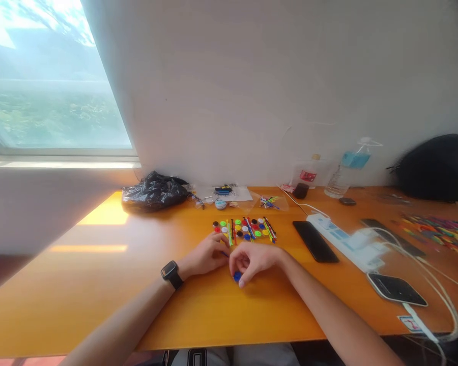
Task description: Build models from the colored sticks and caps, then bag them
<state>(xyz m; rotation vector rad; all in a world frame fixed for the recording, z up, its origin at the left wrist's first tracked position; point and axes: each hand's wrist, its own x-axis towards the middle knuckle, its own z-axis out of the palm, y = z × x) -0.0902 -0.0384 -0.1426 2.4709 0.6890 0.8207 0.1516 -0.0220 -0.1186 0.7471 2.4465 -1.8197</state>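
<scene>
My right hand (256,258) bends down over the wooden table (168,315), its thumb and fingers closed on a small round blue disc (237,276). Just left of it, my left hand (209,252) has its fingers drawn together around a thin dark-blue stick (225,253), of which only a bit shows. Beyond both hands lies a block of small round discs (239,227) in red, white, green, yellow, black and blue. Groups of thin coloured sticks (249,227) stand between the discs. A black smartwatch (170,272) is on my left wrist.
Behind the discs are a black plastic bag (154,192), a small round tin (220,204) and a clear bag of coloured sticks (270,202). To the right lie a black phone (315,241), a white power strip (339,239) with cables, a bottle (336,183) and scattered coloured pieces (438,231).
</scene>
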